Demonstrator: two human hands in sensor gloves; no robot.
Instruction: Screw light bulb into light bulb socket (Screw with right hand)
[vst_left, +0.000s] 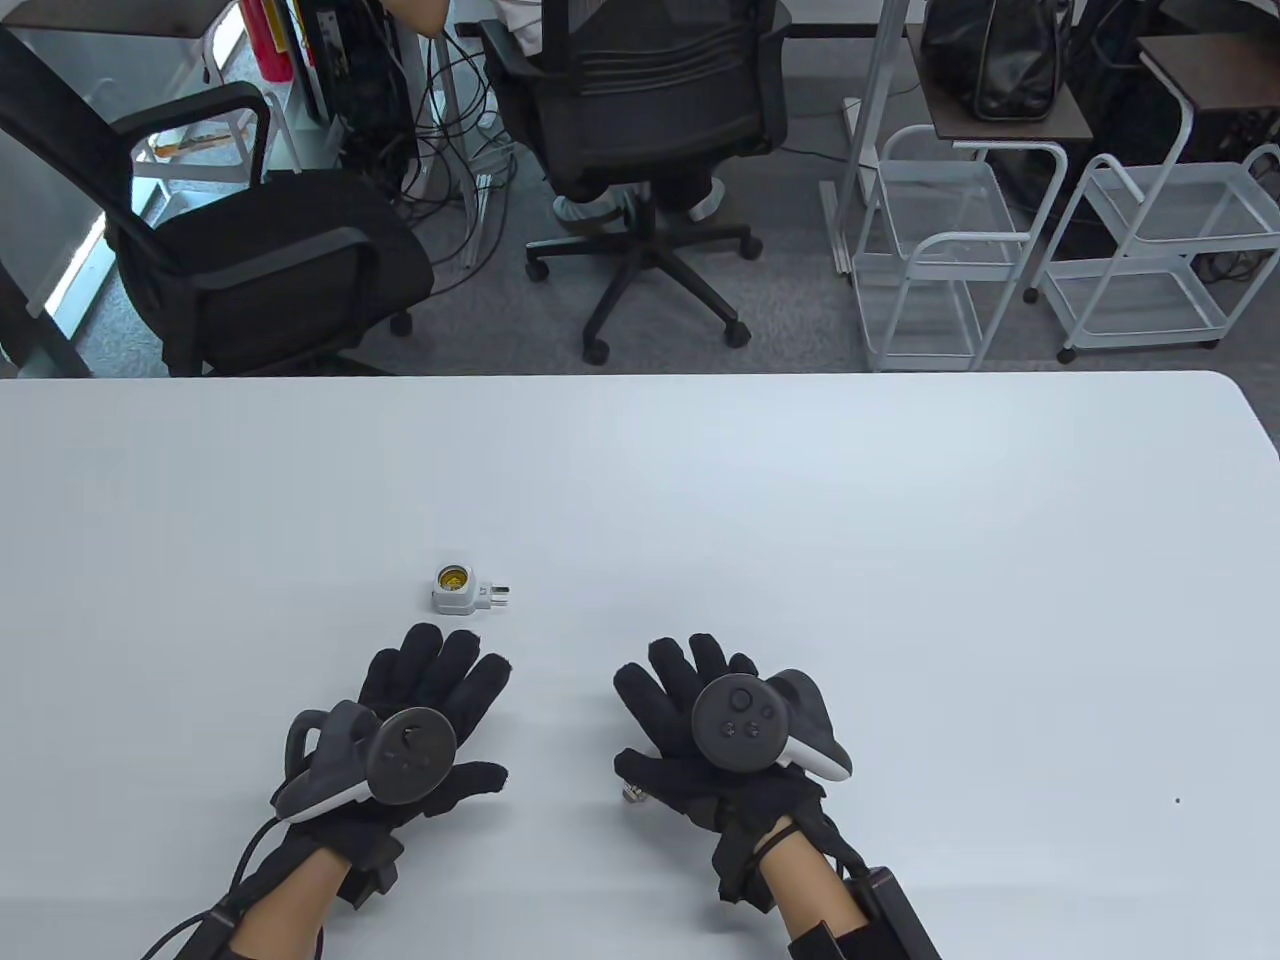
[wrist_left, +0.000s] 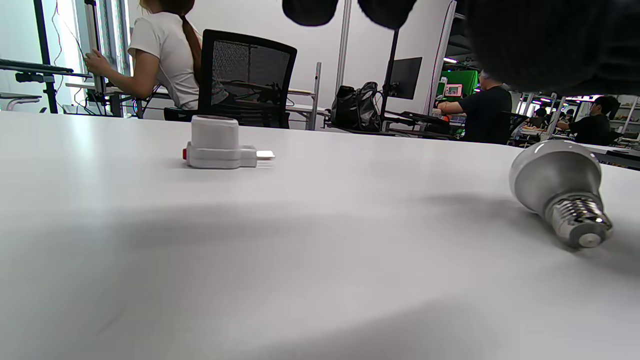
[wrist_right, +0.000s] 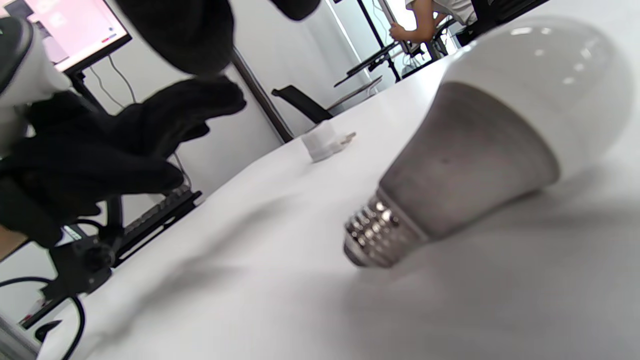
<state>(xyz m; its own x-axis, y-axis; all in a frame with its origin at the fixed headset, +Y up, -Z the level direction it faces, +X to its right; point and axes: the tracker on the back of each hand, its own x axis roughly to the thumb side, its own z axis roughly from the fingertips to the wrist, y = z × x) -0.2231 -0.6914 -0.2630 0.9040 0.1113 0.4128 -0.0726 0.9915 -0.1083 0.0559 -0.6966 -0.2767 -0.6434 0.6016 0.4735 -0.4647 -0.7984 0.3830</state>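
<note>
On the worktop (vst_left: 900, 560), the light bulb (wrist_right: 480, 135) lies loose under the right hand (vst_left: 735, 745), fingers spread and grasping nothing, so a careless grasp could roll it away.

— What lies past the white worktop (vst_left: 900, 520)?

— A grey carpeted floor (vst_left: 790, 300), with two black office chairs: an armchair (vst_left: 250, 250) on the left and a mesh-backed swivel chair (vst_left: 640, 130) on castors in the middle. Someone in a white shirt (wrist_left: 165, 55) sits in that one, facing away.

— And to the right?

— Two white wire trolleys (vst_left: 1140, 250) and a black bag (vst_left: 990, 50) on a small dark side table. Loose cables (vst_left: 450, 150) trail on the floor beneath a desk.

— The light?

— Daylight from windows (wrist_left: 100, 30) at far left; white walls behind.
</note>
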